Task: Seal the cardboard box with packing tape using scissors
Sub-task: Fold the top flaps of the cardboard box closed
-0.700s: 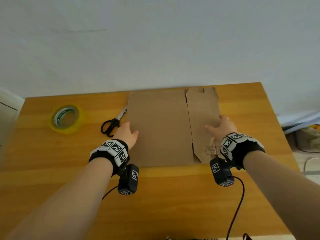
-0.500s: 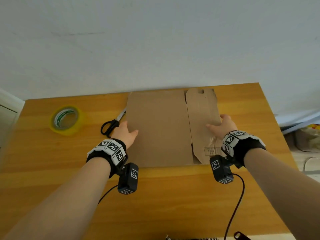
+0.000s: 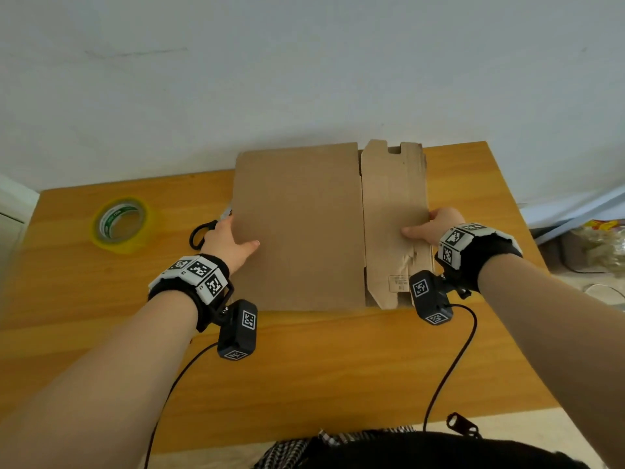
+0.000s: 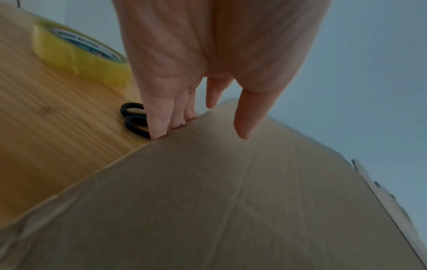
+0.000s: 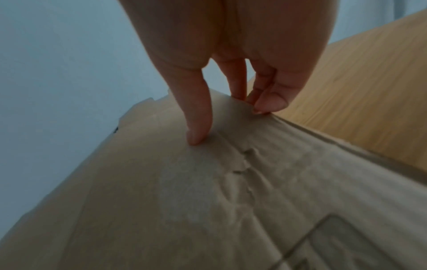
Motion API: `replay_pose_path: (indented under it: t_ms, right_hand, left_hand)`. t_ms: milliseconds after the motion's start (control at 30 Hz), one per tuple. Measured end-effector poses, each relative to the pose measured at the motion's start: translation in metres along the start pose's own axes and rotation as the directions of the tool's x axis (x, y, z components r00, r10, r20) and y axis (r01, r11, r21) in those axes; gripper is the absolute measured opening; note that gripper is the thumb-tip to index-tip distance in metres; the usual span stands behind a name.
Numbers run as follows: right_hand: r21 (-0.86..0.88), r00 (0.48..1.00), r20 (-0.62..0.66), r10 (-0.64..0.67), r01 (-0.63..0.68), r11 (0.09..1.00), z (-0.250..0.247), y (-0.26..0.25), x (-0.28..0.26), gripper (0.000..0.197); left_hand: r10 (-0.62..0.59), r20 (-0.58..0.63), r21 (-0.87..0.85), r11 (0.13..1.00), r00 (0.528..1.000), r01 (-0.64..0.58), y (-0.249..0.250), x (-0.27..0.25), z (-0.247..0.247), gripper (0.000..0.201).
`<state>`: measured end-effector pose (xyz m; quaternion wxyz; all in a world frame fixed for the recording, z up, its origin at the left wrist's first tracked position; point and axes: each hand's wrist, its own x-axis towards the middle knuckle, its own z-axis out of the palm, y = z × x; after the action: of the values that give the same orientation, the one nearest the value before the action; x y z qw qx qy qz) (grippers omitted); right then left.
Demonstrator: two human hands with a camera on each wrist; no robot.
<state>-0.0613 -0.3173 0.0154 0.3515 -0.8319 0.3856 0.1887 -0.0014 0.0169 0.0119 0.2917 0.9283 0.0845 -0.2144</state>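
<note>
A flattened cardboard box is tilted up off the wooden table, its far edge raised toward the wall. My left hand grips its left edge, thumb on top and fingers behind the edge. My right hand grips the right edge of the narrower flap, thumb pressing on the creased cardboard. A yellow roll of packing tape lies at the left of the table. Black-handled scissors lie just left of the box, partly hidden behind my left hand.
The table's back edge meets a pale wall. Clutter and bags sit off the table's right side. Cables from the wrist cameras trail over the near part of the table. Bare wood shows in front of the box.
The box lay flat on the table with my hands on its sides; now both hands grip the edges and its far end has risen off the table.
</note>
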Motion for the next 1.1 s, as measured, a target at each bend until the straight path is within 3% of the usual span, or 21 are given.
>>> replay_pose_path:
  t_ms: [367, 533, 733, 967, 1100]
  right_hand:
    - [-0.033, 0.963, -0.215, -0.164, 0.16, 0.987, -0.027, -0.026, -0.022, 0.066]
    - [0.071, 0.949, -0.255, -0.185, 0.21, 0.975, -0.03, -0.036, -0.028, 0.071]
    - [0.156, 0.933, -0.287, -0.217, 0.269, 0.95, -0.036, -0.048, -0.035, 0.078]
    - [0.32, 0.891, -0.349, -0.289, 0.404, 0.857, -0.048, -0.064, -0.048, 0.086]
    - [0.42, 0.857, -0.418, -0.3, 0.476, 0.773, -0.055, -0.079, -0.062, 0.091]
  left_hand:
    - [0.032, -0.195, -0.102, 0.993, 0.98, -0.053, 0.024, -0.012, -0.032, 0.061]
    - [0.051, -0.227, -0.186, 0.978, 0.973, -0.095, 0.033, -0.012, -0.048, 0.076]
    - [0.059, -0.347, -0.282, 0.945, 0.936, -0.164, 0.05, -0.014, -0.066, 0.089]
    - [0.112, -0.48, -0.339, 0.891, 0.87, -0.302, 0.073, -0.021, -0.084, 0.087]
    - [0.109, -0.495, -0.347, 0.885, 0.862, -0.311, 0.084, -0.029, -0.089, 0.093]
